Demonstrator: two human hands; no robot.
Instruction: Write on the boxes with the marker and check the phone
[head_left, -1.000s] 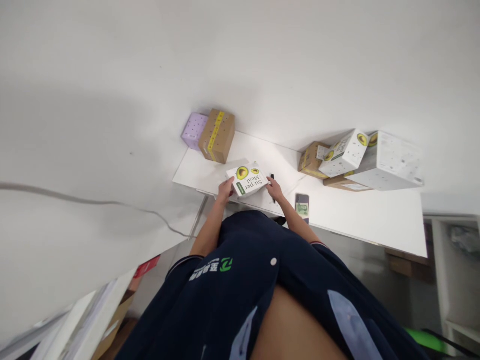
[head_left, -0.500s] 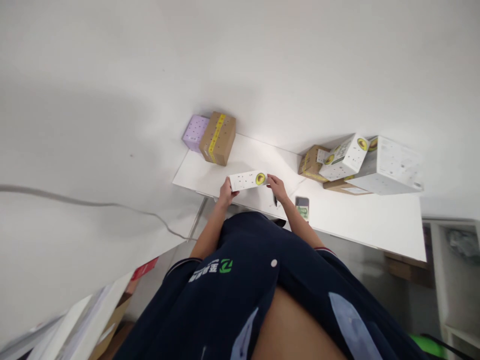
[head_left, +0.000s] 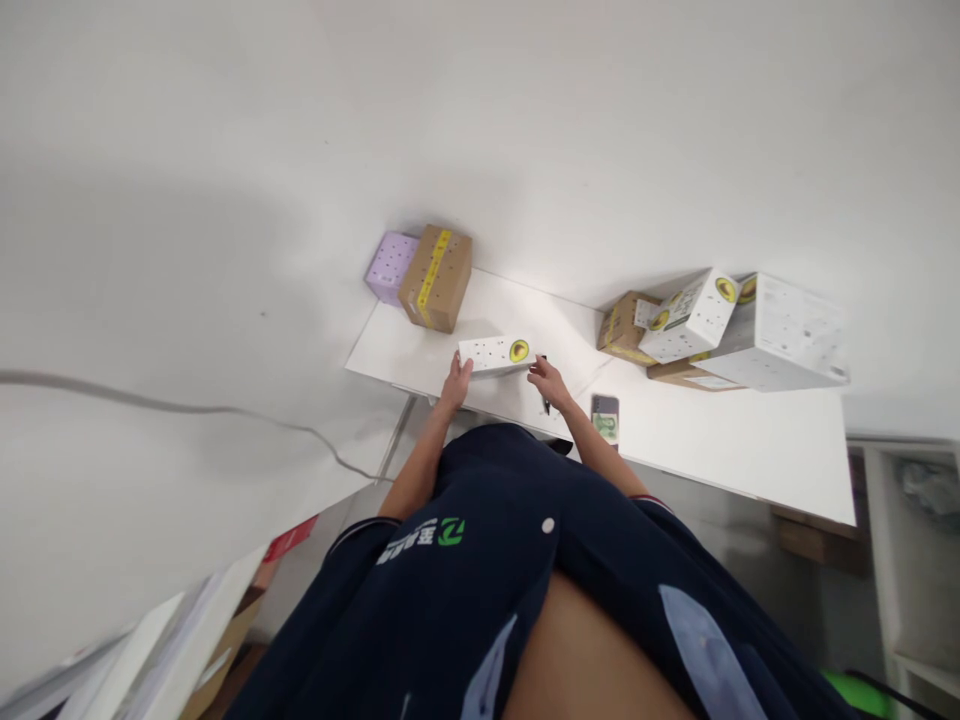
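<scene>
Against a plain white wall (head_left: 525, 120), the white table (head_left: 720, 435) stretches in front of me, and the white avocado-print carton (head_left: 489, 353) is over its near left part, between my hands, a narrow printed side facing up. Whether it rests on the tabletop or is slightly raised, I can't tell. My left hand (head_left: 454, 383) is closed around the left end, thumb on the near side. My right hand (head_left: 550, 383) is half curled at the other end, fingertips by the corner; I can't tell whether they touch it. A black pen (head_left: 546, 406) lies under that hand, with a phone (head_left: 605, 419) farther right. To handle this well, I'd let the left carry the steadiness, press lightly so the card walls don't dent, support the right corner before turning anything, and mind the pen.
</scene>
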